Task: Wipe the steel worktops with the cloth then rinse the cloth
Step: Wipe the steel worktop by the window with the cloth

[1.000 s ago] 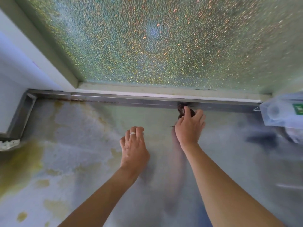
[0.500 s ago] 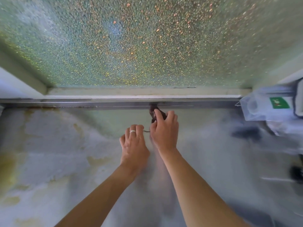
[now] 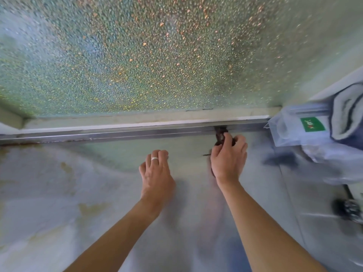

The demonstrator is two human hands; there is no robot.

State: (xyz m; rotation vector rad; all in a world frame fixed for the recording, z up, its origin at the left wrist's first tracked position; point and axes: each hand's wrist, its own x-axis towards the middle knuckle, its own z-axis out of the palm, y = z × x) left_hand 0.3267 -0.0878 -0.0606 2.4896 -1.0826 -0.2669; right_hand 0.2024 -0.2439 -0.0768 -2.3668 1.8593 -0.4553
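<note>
Head view: the right hand (image 3: 227, 160) reaches forward, fingers curled round a dark cloth (image 3: 221, 135) bunched against the steel worktop's (image 3: 78, 193) back rail. The left hand (image 3: 156, 173) hovers palm-down beside it, fingers loosely bent, holding nothing.

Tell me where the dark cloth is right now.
In the head view, the dark cloth is right of centre, bunched under the right hand, against the steel rail at the worktop's back edge, below the textured window glass.

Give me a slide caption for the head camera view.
Right hand presses dark cloth against worktop's back edge; left hand rests nearby.
</note>
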